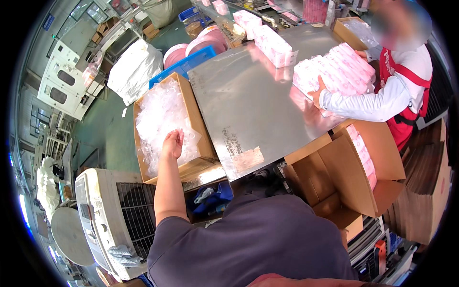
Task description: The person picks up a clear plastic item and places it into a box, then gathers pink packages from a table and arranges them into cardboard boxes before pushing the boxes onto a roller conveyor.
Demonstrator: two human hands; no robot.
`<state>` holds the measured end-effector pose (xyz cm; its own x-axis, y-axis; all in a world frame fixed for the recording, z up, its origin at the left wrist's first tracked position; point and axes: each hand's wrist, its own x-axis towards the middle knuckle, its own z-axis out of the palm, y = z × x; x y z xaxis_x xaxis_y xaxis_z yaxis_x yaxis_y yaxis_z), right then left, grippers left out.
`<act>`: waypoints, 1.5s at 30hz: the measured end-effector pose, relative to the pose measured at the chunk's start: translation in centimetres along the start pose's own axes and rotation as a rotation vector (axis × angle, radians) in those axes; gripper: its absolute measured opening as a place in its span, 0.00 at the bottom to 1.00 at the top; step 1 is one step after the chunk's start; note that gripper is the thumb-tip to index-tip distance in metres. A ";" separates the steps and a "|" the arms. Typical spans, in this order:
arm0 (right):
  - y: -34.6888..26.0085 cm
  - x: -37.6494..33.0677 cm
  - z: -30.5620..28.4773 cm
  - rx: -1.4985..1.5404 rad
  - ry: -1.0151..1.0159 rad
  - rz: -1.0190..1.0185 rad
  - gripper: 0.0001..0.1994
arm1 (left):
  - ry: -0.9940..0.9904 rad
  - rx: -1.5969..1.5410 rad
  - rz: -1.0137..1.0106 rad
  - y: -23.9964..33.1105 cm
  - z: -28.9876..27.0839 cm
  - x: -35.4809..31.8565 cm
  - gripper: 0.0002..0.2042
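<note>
Clear plastic pieces are being picked from the cardboard box.
The left hand is curled loosely among them; a firm grip is needed before lifting.

Materials at the packing table

The table was bare sheet metal, smooth, with a dull brushed sheen that mirrored the pink packs. The carton off its left edge was matt brown cardboard, filled with clear, glossy, crinkled plastic bags under the bare left hand. The pink-and-white packs at the far right corner were wrapped in shiny film. The open carton at the near right edge was plain matt cardboard.
</note>
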<state>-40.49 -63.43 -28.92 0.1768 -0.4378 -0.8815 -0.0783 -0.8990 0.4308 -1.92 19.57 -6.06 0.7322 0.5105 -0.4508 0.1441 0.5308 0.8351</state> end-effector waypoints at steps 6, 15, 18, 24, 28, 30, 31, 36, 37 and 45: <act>-0.1 0.4 -0.5 0.094 0.050 0.018 0.43 | -0.320 0.009 -0.201 -4.3 13.2 -7.4 0.01; -2.6 -4.6 -2.3 0.633 0.255 0.387 0.47 | -0.966 0.589 -0.838 -26.2 28.7 -31.4 0.05; -2.7 -5.8 -3.2 0.790 0.168 0.537 0.49 | -1.079 0.744 -0.766 -29.9 29.3 -33.0 0.08; -1.6 -10.5 -4.9 0.767 0.157 0.416 0.57 | -0.908 0.546 0.124 -21.5 23.2 -17.0 0.12; -1.3 -11.9 -5.9 0.779 0.149 0.346 0.62 | -0.213 0.371 0.660 -10.6 9.7 -2.2 0.10; -1.4 -12.1 -5.5 0.779 0.159 0.390 0.62 | 0.210 0.539 0.585 -7.6 5.0 -0.5 0.15; -1.4 -12.2 -5.7 0.767 0.178 0.391 0.61 | 0.358 0.760 0.538 -6.3 1.4 0.6 0.19; -0.3 -14.5 -8.4 0.644 0.280 0.129 0.36 | 0.486 1.415 0.585 -5.9 -4.0 4.4 0.27; 0.3 -16.6 -12.8 0.554 0.197 0.033 0.34 | 0.383 1.399 0.702 -6.8 -1.7 4.2 0.26; -10.6 -25.9 -53.0 0.571 1.429 -0.691 0.39 | -0.388 1.227 1.190 -7.4 23.1 5.7 0.24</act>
<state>7.71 -42.20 -0.37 0.9863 0.0800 0.1444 0.1249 -0.9335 -0.3360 16.63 2.89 -7.57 0.8795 -0.0667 0.4712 -0.3007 -0.8453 0.4416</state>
